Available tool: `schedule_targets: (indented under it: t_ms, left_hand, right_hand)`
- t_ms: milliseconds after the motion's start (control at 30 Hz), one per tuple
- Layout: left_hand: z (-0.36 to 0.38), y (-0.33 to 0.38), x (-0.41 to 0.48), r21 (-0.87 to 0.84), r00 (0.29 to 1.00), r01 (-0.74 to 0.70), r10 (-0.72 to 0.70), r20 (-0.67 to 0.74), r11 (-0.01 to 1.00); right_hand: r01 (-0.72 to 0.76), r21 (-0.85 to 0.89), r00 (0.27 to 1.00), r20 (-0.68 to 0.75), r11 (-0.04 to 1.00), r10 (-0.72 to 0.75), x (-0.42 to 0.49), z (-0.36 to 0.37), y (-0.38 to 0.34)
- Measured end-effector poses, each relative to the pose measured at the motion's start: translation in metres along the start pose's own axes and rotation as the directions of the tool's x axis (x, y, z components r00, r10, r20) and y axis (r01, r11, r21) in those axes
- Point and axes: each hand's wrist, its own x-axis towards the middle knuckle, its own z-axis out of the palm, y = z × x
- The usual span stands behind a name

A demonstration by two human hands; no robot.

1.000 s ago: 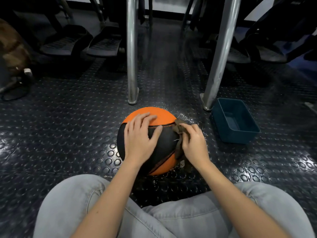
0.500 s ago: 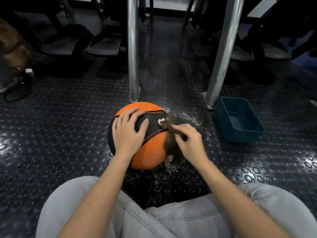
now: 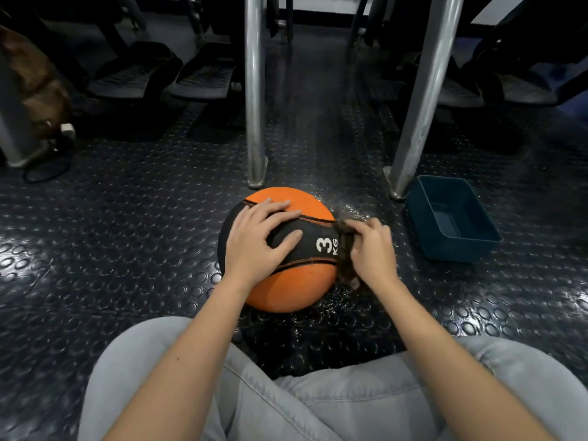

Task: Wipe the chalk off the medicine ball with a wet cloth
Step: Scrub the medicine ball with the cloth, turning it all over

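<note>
Splayed left hand (image 3: 257,246) flat on medicine ball (image 3: 286,289), right hand (image 3: 373,251) curled round half-hidden cloth (image 3: 345,246)

The left hand (image 3: 254,246) lies flat, fingers (image 3: 278,217) spread; the right hand (image 3: 374,253) curls round the cloth (image 3: 345,249), forearms outstretched.

Ball (image 3: 286,288): orange, with a wide black band across the top, thin orange stitch lines along the band edges and white "3 KG" print on the band. Cloth (image 3: 345,249): dark brown, mottled. Tub (image 3: 458,253): dark teal inside and out, plain. Floor (image 3: 127,249): black, glossy, raised round-stud pattern all over, pale glinting specks near ball. Legs (image 3: 254,106): silver metal, plain. Trousers (image 3: 318,402): light grey denim, no print. Footplates (image 3: 203,78) at back: dark grey, ribbed.
</note>
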Motion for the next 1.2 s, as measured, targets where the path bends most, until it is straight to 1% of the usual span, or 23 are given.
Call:
schedule_targets:
  t_ms: [33,67,133,200,233,267,333,367,433,500,567,633,667,733,800,833,933,1000,1033,1067,1133,1167,1200]
  left_hand:
    - [0.000,0.000,0.000,-0.001,1.000,-0.001,0.001,-0.004,1.000]
    - [0.000,-0.002,-0.001,-0.004,1.000,-0.001,0.001,-0.015,1.000]
    - [-0.001,-0.006,-0.001,-0.011,1.000,0.010,-0.010,-0.029,1.000]
    - [-0.005,-0.011,0.000,-0.034,0.999,0.028,-0.029,-0.023,0.999]
    - [-0.007,-0.012,0.001,-0.054,0.999,0.044,-0.045,-0.020,0.998]
    - [-0.008,-0.013,0.002,-0.073,0.998,0.059,-0.061,-0.023,0.996]
    - [-0.010,-0.012,0.003,-0.095,0.997,0.074,-0.077,-0.032,0.993]
    - [-0.010,-0.011,0.002,-0.100,0.996,0.074,-0.078,-0.033,0.992]
    - [-0.008,-0.010,0.001,-0.101,0.997,0.061,-0.065,-0.039,0.993]
    - [-0.007,-0.009,0.000,-0.101,0.996,0.061,-0.066,-0.055,0.993]
    - [-0.006,-0.009,0.000,-0.094,0.996,0.059,-0.065,-0.060,0.994]
    - [-0.005,-0.008,0.000,-0.094,0.996,0.056,-0.063,-0.066,0.994]
    - [-0.005,-0.007,0.000,-0.101,0.996,0.057,-0.063,-0.063,0.993]
    - [-0.004,-0.006,0.000,-0.102,0.996,0.053,-0.059,-0.064,0.993]
    - [-0.004,-0.006,-0.001,-0.095,0.996,0.048,-0.054,-0.069,0.994]
    - [-0.004,-0.006,-0.001,-0.097,0.996,0.048,-0.055,-0.076,0.994]
    - [-0.004,-0.007,-0.001,-0.094,0.995,0.052,-0.060,-0.083,0.994]
    - [-0.005,-0.009,0.000,-0.073,0.997,0.037,-0.042,-0.071,0.997]
    - [-0.005,-0.009,0.000,-0.070,0.998,0.031,-0.035,-0.058,0.997]
    - [-0.005,-0.009,0.000,-0.071,0.999,0.027,-0.030,-0.045,0.997]
    - [-0.005,-0.008,0.000,-0.067,0.999,0.021,-0.023,-0.033,0.998]
    - [-0.004,-0.008,-0.001,-0.063,0.999,0.018,-0.020,-0.033,0.998]
    - [-0.003,-0.008,-0.001,-0.063,0.999,0.018,-0.020,-0.038,0.998]
  right_hand:
    - [-0.060,0.003,0.998,-0.015,0.998,0.060,0.002,-0.005,0.000]
    - [-0.028,0.036,0.996,-0.080,0.999,0.031,0.002,-0.009,-0.006]
    - [0.180,0.107,0.969,-0.188,0.978,-0.158,-0.006,-0.013,-0.031]
    - [0.383,0.081,0.915,-0.166,0.920,-0.367,-0.020,-0.004,-0.043]
    - [0.402,0.050,0.909,-0.138,0.914,-0.393,-0.025,0.005,-0.040]
    - [0.357,0.042,0.930,-0.108,0.933,-0.351,-0.025,0.011,-0.030]
    - [0.100,0.080,0.994,-0.040,0.992,-0.097,-0.013,0.012,-0.005]
    - [-0.006,0.068,1.000,-0.004,0.998,0.007,-0.009,0.009,0.003]
    - [-0.068,0.080,0.996,-0.059,0.994,0.073,-0.002,0.003,0.004]
    - [0.084,0.183,0.976,-0.214,0.980,-0.043,0.000,-0.008,-0.023]
    - [0.299,0.192,0.926,-0.295,0.935,-0.236,-0.007,-0.011,-0.038]
    - [0.387,0.110,0.910,-0.208,0.916,-0.359,-0.017,0.001,-0.031]
    - [0.320,0.120,0.944,-0.126,0.940,-0.306,-0.019,0.007,-0.022]
    - [0.080,0.098,0.997,-0.010,0.992,-0.079,-0.012,0.009,-0.006]
    - [-0.076,0.005,0.997,-0.006,0.997,0.076,-0.006,0.004,0.002]
    - [-0.082,0.010,0.995,-0.056,0.997,0.082,-0.004,-0.001,-0.003]
    - [0.230,0.112,0.948,-0.250,0.967,-0.197,-0.011,-0.006,-0.038]
    - [0.396,0.039,0.892,-0.253,0.917,-0.375,-0.024,0.006,-0.047]
    - [0.406,-0.016,0.889,-0.225,0.914,-0.399,-0.027,0.012,-0.043]
    - [0.344,-0.015,0.924,-0.173,0.939,-0.342,-0.023,0.014,-0.034]
    - [0.032,0.014,0.998,-0.056,0.999,-0.031,-0.012,0.011,-0.008]
    - [-0.092,-0.008,0.996,-0.013,0.996,0.092,-0.010,0.009,0.002]
    - [-0.149,-0.017,0.989,-0.014,0.989,0.149,-0.008,0.005,0.004]
